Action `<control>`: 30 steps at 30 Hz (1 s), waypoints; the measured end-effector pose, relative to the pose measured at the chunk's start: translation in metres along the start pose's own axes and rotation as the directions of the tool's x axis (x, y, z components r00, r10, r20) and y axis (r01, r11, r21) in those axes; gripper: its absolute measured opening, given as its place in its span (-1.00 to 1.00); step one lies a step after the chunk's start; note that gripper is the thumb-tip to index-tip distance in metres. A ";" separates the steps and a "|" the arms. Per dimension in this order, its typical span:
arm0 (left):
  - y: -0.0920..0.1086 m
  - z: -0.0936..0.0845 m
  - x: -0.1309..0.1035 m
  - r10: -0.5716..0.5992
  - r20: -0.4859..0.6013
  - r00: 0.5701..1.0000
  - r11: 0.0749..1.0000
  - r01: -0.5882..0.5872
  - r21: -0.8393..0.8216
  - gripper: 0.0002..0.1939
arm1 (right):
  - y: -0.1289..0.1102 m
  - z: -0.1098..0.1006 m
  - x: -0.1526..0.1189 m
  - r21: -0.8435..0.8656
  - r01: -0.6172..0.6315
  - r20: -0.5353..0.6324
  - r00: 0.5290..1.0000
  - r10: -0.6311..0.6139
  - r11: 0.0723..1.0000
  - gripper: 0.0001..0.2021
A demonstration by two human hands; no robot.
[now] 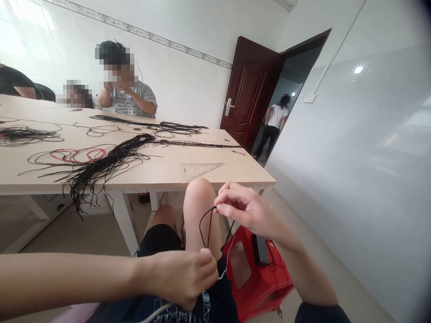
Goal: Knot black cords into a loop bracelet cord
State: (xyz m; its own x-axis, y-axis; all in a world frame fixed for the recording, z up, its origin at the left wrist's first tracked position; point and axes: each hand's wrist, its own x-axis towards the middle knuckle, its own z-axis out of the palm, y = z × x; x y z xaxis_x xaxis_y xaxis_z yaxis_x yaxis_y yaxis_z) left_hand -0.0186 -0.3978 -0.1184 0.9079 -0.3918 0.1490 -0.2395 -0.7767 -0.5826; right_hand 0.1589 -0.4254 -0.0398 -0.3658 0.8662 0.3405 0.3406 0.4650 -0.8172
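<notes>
A thin black cord (201,224) forms a loop between my two hands, above my lap. My right hand (247,208) pinches its upper part between thumb and fingers, beside my raised knee, and more of the cord hangs below that hand. Lower down and to the left, my left hand (185,276) is closed on the bottom of the loop, with its fingertips partly turned from view. Beyond my hands, a large bundle of black cords (114,159) lies on the table (168,177), its loose ends hanging over the front edge.
On the table are a clear set square (201,169), a red cord (77,155) and more black cords (20,134). A red bag (242,278) holding a black box (261,251) is right of my lap. A person (128,96) sits across the table; another (278,119) stands beyond the open door (252,89).
</notes>
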 end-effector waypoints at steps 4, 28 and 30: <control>-0.003 -0.006 0.017 -0.060 -0.188 0.980 0.994 0.042 -0.099 -0.87 | 0.001 0.000 0.000 -0.058 -0.033 0.016 0.999 0.034 0.998 -0.89; -0.006 -0.019 0.001 -0.918 -0.396 0.031 0.358 0.497 -0.790 -0.65 | -0.008 0.005 -0.001 -0.105 -0.028 0.149 0.988 0.043 0.994 -0.76; -0.006 -0.020 0.002 -0.901 -0.432 0.039 0.380 0.552 -0.742 -0.67 | -0.007 0.006 -0.001 -0.091 -0.035 0.151 0.987 0.048 0.995 -0.76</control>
State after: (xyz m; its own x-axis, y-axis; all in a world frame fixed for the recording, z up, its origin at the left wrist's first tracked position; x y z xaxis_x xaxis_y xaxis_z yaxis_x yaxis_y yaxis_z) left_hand -0.0223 -0.4041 -0.0990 0.1032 0.4716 0.8757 0.1554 -0.8773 0.4542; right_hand 0.1520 -0.4307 -0.0367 -0.4751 0.8502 0.2266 0.4306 0.4492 -0.7828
